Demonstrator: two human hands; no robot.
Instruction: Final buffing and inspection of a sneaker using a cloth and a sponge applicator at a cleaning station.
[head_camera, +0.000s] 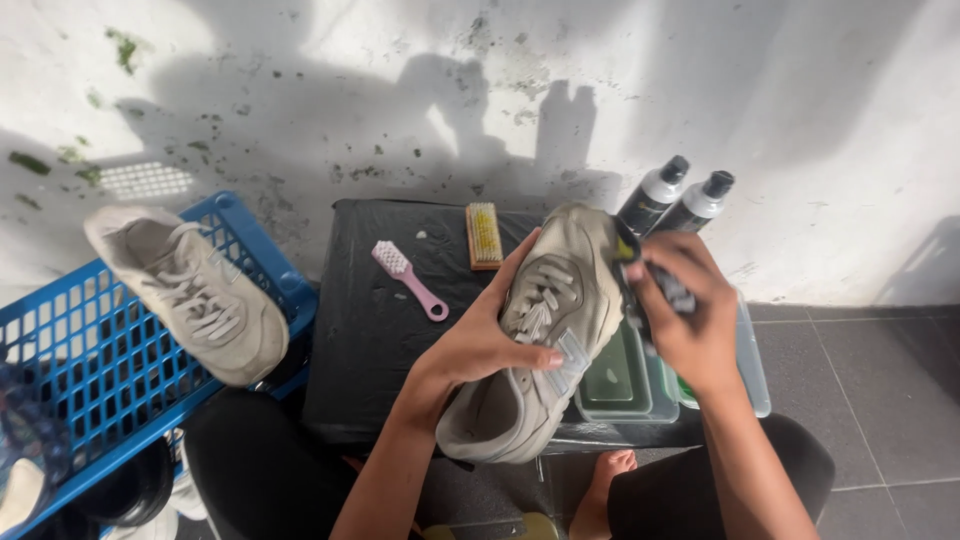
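Currently: beige sneaker (545, 340) held above black worktop (400, 320).
Left hand (480, 340) fingers wrapped around its side; right hand (685, 310) fingers clenched on dark brush (640, 285) touching sneaker's toe side.

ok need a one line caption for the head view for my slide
Left hand holds a beige sneaker over a black table while the right hand rubs its side with a dark cloth.
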